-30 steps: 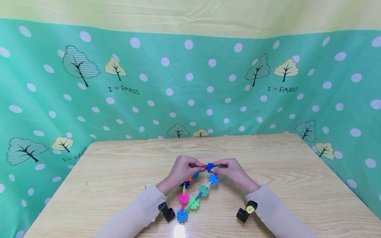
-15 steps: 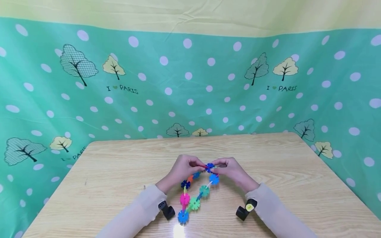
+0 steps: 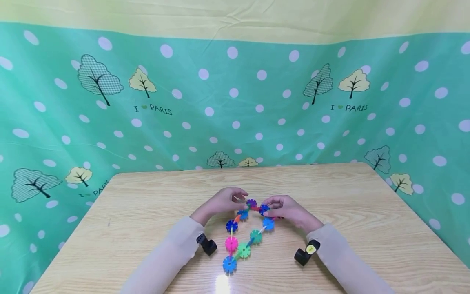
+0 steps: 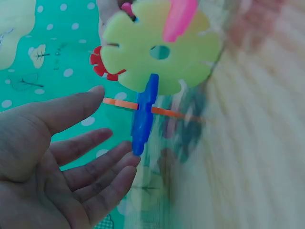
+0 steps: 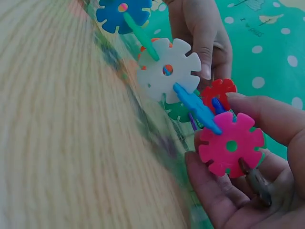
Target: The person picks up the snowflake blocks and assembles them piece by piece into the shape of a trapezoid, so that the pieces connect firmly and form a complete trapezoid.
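Observation:
Several notched plastic discs in many colours, slotted edge to edge, form a loop [image 3: 256, 237] on the table in the head view. At its far right, my right hand [image 3: 291, 212] pinches a dark blue notched disc [image 3: 263, 210] between thumb and fingers. A pink disc [image 5: 232, 144] with a dark piece slotted into it stands in front of that palm in the right wrist view. My left hand [image 3: 224, 200] is beside the loop's far left, close to a purple disc [image 3: 251, 203]. Its fingers [image 4: 76, 138] are apart and loosely bent, with nothing held.
The loop stands on a wood-grain table [image 3: 147, 204]. Behind the table hangs a green dotted curtain [image 3: 235, 106] with printed trees. A black wrist camera [image 3: 207, 244] sits on the left sleeve, and another black camera [image 3: 305, 253] on the right.
My left hand has let go of the red disc and drawn back to the left, uncovering the purple and red discs. The loop has shifted slightly right; my right hand keeps its hold.

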The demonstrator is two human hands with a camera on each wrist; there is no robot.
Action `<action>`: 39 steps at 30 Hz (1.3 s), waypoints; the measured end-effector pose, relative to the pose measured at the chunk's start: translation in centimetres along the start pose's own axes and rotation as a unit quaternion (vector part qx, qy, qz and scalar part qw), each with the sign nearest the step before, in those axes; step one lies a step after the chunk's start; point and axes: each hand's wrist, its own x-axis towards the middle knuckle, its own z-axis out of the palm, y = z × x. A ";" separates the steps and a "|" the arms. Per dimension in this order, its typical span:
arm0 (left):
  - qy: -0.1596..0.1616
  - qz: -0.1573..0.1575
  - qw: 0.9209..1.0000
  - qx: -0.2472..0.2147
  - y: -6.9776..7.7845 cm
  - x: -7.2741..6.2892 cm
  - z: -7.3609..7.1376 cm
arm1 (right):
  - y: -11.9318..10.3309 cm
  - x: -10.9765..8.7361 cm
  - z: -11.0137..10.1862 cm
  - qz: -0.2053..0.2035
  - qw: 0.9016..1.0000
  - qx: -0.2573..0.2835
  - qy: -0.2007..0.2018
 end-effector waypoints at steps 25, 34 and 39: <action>-0.043 -0.024 0.999 -0.008 -0.4 0.7 1.0 | 0.6 0.2 -0.1 -0.011 1.000 -0.005 -0.021; -0.059 -0.034 0.992 -0.109 -0.8 0.2 1.3 | 0.7 0.1 0.1 -0.015 1.000 0.006 -0.024; -0.041 -0.050 0.986 -0.152 -1.1 -0.1 1.3 | 0.7 0.1 0.2 -0.024 0.999 0.016 -0.027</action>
